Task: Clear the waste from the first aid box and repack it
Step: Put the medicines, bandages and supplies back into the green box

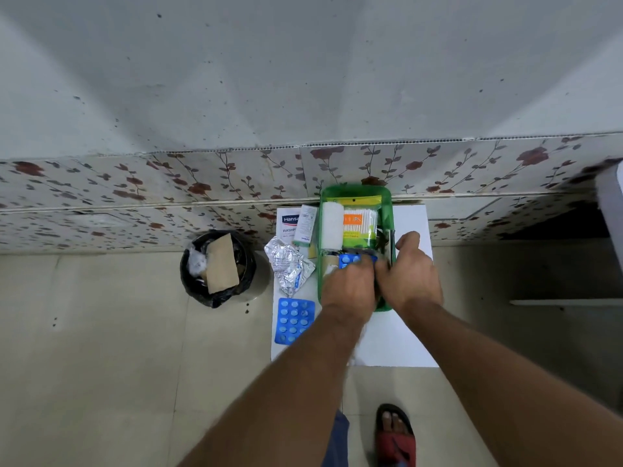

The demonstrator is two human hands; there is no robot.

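Note:
A green first aid box (354, 192) stands open on a white board (409, 332). Inside lie a white bandage roll (332, 227) and a pack of cotton buds (360, 222). Both hands are over the near half of the box. My left hand (347, 291) grips a blue pill strip (349, 260) at the box's middle. My right hand (409, 274) is curled beside it, fingers touching the same items; what it grips is hidden. Left of the box lie a second blue pill strip (294, 320), crumpled foil wrappers (290, 264), a plaster box (289, 224) and a small tube (306, 225).
A black-lined waste bin (217, 267) with cardboard and crumpled waste stands on the floor to the left of the board. A floral-tiled wall runs behind the box. My foot in a red sandal (396, 436) is on the floor near the board's front edge.

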